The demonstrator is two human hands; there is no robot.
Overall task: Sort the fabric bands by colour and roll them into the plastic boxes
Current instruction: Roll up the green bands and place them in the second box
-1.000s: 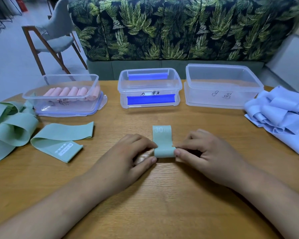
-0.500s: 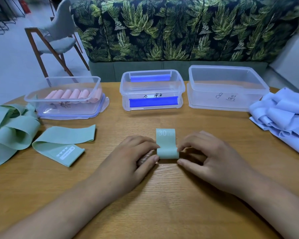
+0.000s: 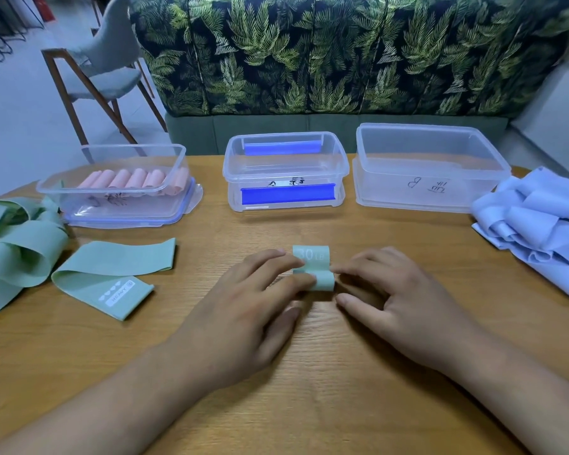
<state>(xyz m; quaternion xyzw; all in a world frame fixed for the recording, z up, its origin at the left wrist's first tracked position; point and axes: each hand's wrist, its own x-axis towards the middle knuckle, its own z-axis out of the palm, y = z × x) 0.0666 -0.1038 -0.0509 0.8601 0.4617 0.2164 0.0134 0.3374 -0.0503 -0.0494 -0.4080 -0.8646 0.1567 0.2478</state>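
Rolling a green band (image 3: 312,269) on the table (image 3: 309,399), left hand (image 3: 243,310) and right hand (image 3: 395,300) pinch the nearly finished roll's ends with curled fingers. Pink rolls (image 3: 135,178) already fill the left box (image 3: 132,148) — the green pile (image 3: 17,254) and blue pile (image 3: 539,224) wait, so most work looks left.

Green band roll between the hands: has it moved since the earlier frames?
Yes. The green band roll has rolled forward, toward the middle plastic box, taking up more of its flat tail.
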